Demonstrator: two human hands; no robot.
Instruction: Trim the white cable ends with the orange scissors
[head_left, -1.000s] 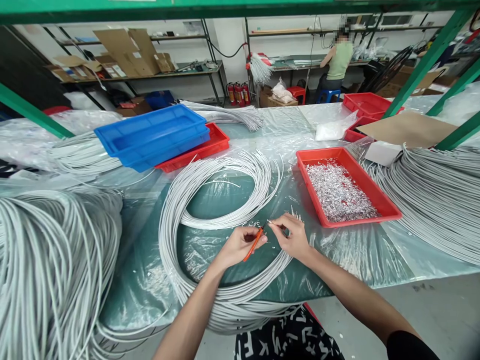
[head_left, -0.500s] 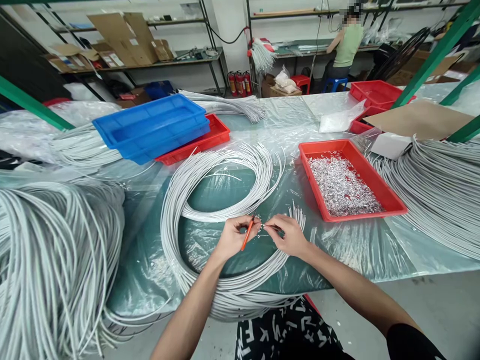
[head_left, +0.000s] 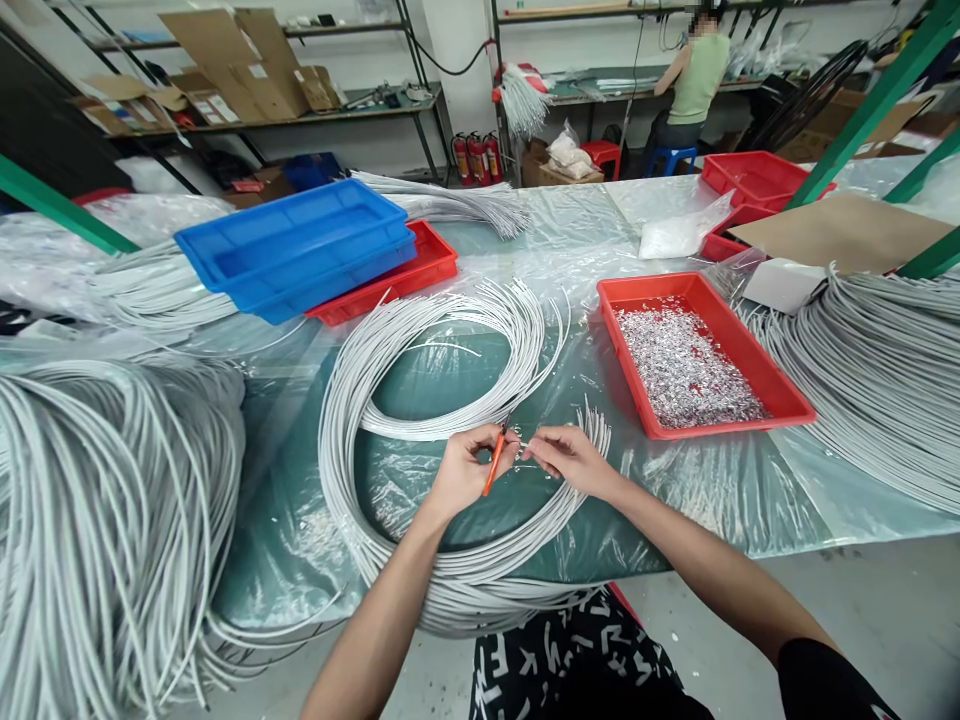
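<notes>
A: Nearest item: appearance?

B: Orange-handled tool [head_left: 493,470], slim, dark at the tip. Lower centre of the frame, in the left hand [head_left: 466,472], whose fingers are closed round the handle.

A: Right hand [head_left: 571,462]?

B: Just beside the left, not joined to it. Fingertips pinched on a pale piece [head_left: 524,447], too small to identify.

A: Counts at this range?

B: Tool, one. Hands, two. Cable coil [head_left: 337,440], one: pale grey, in two overlapping loops, lower centre, passing round the hands. Cable heap [head_left: 112,520], one, lower left, thicker grey strands.

A: Tool's bearing?

B: Long axis steep, running lower left to upper right. Dark tip up and away from the wearer; orange end towards the wearer.

A: Beyond the hands?

B: Red tray [head_left: 735,428], one, right of centre, bearing silvery bits [head_left: 682,365], too many to count. Blue trays [head_left: 292,245], two, stacked, left of centre.

A: Furthest?

B: Fire extinguishers [head_left: 476,158], three, red, upper centre. Person [head_left: 697,85], one, green sleeveless top, upper right.
</notes>
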